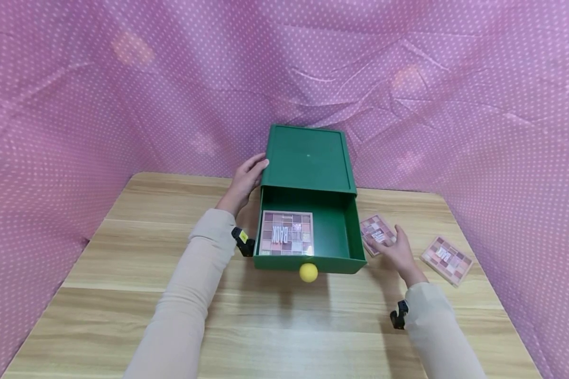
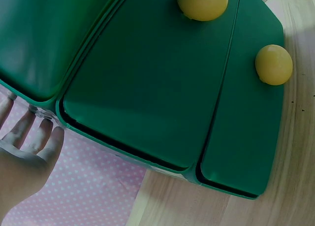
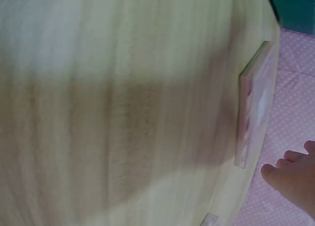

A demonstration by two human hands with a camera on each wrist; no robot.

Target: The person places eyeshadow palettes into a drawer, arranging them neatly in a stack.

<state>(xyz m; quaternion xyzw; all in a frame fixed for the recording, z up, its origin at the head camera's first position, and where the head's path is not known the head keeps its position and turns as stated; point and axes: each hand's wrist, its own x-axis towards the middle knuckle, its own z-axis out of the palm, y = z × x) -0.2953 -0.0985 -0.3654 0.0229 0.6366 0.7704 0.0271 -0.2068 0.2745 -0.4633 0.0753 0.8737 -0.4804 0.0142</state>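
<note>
A green drawer cabinet [image 1: 308, 158] stands at the back of the table, its top drawer [image 1: 332, 261] pulled out by a yellow knob side. Inside that drawer, an eyeshadow palette [image 1: 286, 233] lies flat at the left. My left hand [image 1: 246, 181] rests against the cabinet's left side; in the left wrist view its fingers [image 2: 42, 137] are extended along the edge. To the right of the drawer, my right hand [image 1: 400, 251] hovers over a second eyeshadow palette [image 1: 375, 227], fingers loosely spread. The right wrist view shows a gap between hand [image 3: 293, 179] and palette [image 3: 256, 105].
A third eyeshadow palette [image 1: 448, 260] lies on the wooden table [image 1: 284, 337], right of my right hand. Lower drawer fronts carry yellow knobs [image 2: 273, 64]. Pink dotted cloth [image 1: 194, 79] hangs behind the table and along both sides.
</note>
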